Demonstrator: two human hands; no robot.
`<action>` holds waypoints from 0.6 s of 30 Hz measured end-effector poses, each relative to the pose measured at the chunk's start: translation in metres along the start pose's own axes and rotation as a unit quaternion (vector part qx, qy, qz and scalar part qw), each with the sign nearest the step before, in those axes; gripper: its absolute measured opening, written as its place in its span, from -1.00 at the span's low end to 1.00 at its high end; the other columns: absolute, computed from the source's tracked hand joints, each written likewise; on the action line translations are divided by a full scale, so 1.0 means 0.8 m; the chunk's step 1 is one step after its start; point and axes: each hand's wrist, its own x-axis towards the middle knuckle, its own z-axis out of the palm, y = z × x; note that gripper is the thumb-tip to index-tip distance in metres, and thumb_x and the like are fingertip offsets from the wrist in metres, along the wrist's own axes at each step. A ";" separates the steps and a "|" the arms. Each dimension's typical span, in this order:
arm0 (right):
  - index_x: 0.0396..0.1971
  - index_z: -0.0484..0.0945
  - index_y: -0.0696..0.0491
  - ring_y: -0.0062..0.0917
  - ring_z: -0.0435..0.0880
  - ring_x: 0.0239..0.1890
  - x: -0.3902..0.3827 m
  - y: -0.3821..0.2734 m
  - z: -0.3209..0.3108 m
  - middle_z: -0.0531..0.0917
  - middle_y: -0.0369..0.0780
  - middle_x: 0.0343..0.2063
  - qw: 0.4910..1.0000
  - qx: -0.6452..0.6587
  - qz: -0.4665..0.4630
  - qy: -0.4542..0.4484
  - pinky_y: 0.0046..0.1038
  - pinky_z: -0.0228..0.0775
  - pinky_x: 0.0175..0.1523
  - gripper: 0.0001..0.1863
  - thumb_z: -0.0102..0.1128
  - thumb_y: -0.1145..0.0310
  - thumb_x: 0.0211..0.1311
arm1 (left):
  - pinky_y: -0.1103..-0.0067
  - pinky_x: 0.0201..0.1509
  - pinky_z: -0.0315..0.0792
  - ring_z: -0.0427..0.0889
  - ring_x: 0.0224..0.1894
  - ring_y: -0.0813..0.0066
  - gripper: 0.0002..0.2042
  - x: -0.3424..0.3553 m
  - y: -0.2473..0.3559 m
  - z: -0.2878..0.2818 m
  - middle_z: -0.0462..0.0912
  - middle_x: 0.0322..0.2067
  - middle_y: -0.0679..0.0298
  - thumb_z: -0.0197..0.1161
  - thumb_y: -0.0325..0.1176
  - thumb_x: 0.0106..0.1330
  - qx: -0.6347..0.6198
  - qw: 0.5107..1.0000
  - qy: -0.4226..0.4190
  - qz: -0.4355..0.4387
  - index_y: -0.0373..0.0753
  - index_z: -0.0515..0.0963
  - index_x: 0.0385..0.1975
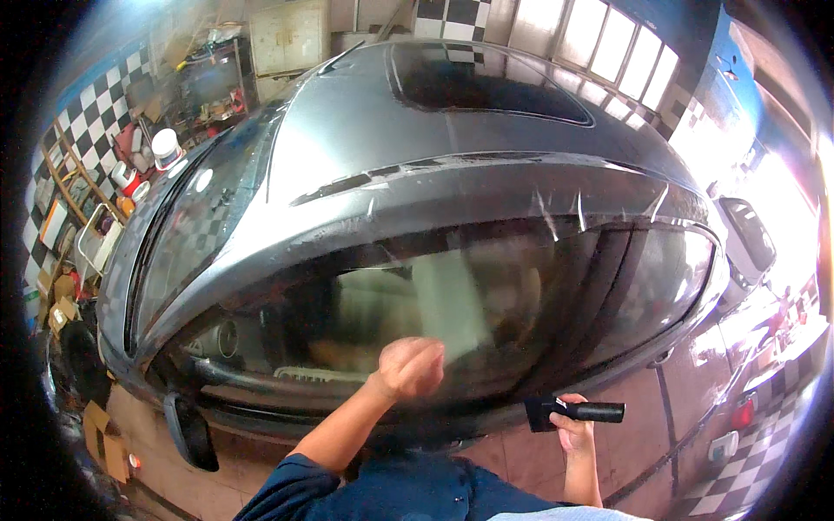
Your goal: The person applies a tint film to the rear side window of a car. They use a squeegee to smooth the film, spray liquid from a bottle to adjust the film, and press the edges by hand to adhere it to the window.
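One hand, the right (575, 439), is gripping a black, flat-bladed tool with a cylindrical handle (603, 412), its long axis running crosswise near the dark glass side window (512, 304), blade facing left. The left hand (412, 368), nearer mid-pane, is showing folded fingers, contents unclear.

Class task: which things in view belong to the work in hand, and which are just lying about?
In the work:
- right hand, gripping black tool
- left hand, by side window
- car

Lying about:
- white bucket
- cardboard
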 end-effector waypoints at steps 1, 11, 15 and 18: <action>-0.25 0.51 0.14 -0.45 0.58 -0.22 -0.001 -0.001 -0.002 0.60 -0.20 -0.30 1.000 -0.007 -0.007 0.003 -0.41 0.44 -0.03 -0.51 0.36 0.77 -0.33 | 0.52 -0.45 0.52 0.60 -0.49 0.31 -0.76 0.001 0.000 0.001 0.59 -0.46 0.14 0.20 -0.59 -0.09 -0.003 1.000 0.000 -0.003 -0.33 0.52 -0.33; -0.22 0.47 0.17 -0.47 0.58 -0.26 -0.022 -0.004 0.002 0.57 -0.19 -0.30 0.996 -0.012 -0.020 0.085 -0.45 0.47 -0.12 -0.53 0.30 0.78 -0.26 | 0.50 -0.51 0.48 0.58 -0.51 0.29 -0.72 0.001 -0.002 0.000 0.57 -0.47 0.11 0.22 -0.61 -0.12 -0.021 1.000 -0.001 0.004 -0.35 0.50 -0.32; -0.22 0.47 0.16 -0.47 0.56 -0.26 -0.030 -0.002 0.002 0.55 -0.20 -0.33 0.994 -0.024 -0.029 0.101 -0.47 0.45 -0.09 -0.51 0.31 0.75 -0.30 | 0.51 -0.50 0.47 0.57 -0.53 0.30 -0.73 0.011 0.009 -0.005 0.57 -0.49 0.17 0.23 -0.60 -0.10 -0.063 0.998 -0.009 -0.021 -0.31 0.50 -0.31; -0.24 0.48 0.16 -0.48 0.55 -0.24 -0.038 -0.001 0.003 0.56 -0.22 -0.34 0.989 -0.039 -0.033 0.141 -0.45 0.40 -0.04 -0.50 0.33 0.70 -0.36 | 0.52 -0.46 0.49 0.59 -0.50 0.29 -0.70 0.007 0.022 -0.005 0.58 -0.46 0.18 0.25 -0.57 -0.10 -0.094 0.995 -0.031 -0.026 -0.31 0.51 -0.28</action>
